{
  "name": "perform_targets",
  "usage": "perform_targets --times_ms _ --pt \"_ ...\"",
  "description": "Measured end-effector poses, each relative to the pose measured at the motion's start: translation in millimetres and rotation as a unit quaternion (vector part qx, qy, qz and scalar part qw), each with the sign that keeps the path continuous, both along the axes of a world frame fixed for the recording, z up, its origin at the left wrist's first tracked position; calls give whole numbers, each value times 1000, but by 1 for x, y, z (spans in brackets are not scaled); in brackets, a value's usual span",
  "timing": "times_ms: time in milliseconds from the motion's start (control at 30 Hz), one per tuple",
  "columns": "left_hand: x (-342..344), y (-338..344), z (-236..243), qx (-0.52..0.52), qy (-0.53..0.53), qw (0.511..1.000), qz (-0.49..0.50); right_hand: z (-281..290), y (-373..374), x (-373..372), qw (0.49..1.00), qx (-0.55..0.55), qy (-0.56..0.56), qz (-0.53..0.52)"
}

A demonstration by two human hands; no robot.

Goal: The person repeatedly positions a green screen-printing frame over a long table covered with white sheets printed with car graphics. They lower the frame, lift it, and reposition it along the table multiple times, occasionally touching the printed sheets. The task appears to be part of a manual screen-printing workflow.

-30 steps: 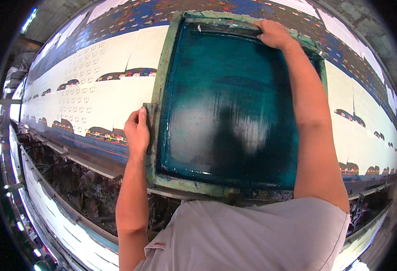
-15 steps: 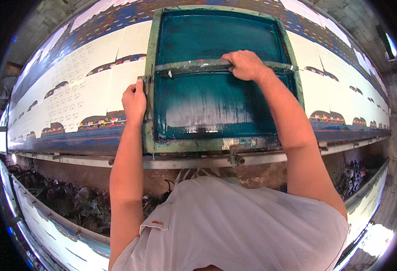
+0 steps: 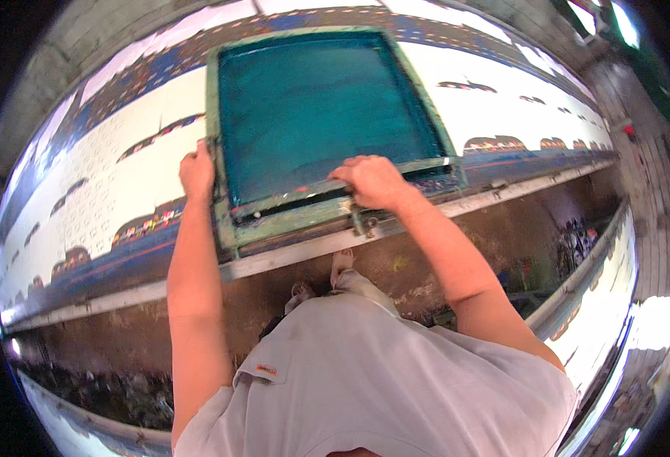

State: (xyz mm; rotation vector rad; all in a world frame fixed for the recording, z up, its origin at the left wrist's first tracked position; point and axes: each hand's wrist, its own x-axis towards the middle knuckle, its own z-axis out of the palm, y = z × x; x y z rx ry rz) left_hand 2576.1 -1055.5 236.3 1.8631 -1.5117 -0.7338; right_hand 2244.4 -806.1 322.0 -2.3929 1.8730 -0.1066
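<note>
A screen-printing frame [image 3: 212, 95] with pale green, paint-stained bars lies on a long printed cloth [image 3: 148, 122]. Dark teal ink coats its mesh [image 3: 316, 103]. My left hand [image 3: 197, 174] is closed on the frame's left bar, thumb upward. Across the near end of the mesh lies a long squeegee [image 3: 282, 199], slightly slanted. The fingers of my right hand [image 3: 375, 183] are wrapped over its top edge, right of its middle. The squeegee's blade edge is hidden from above.
A pale metal rail [image 3: 297, 249] runs along the table's near edge, with a small metal clamp [image 3: 359, 221] by the frame. My feet [image 3: 342, 263] stand below it on a brown floor. Another long cloth-covered table [image 3: 601, 289] stands behind me.
My right hand has drawn the squeegee from the middle of the mesh to its near end, covering the paler patch with teal. My left hand stays on the frame. The view has turned.
</note>
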Motion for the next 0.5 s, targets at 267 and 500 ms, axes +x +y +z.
perform_targets --times_ms 267,500 --pt "-12 -11 -10 -21 -19 999 -27 -18 41 -5 995 -88 -44 16" --pt "9 -33 -45 -61 -91 994 -17 -18 76 -59 957 -148 -231 92"
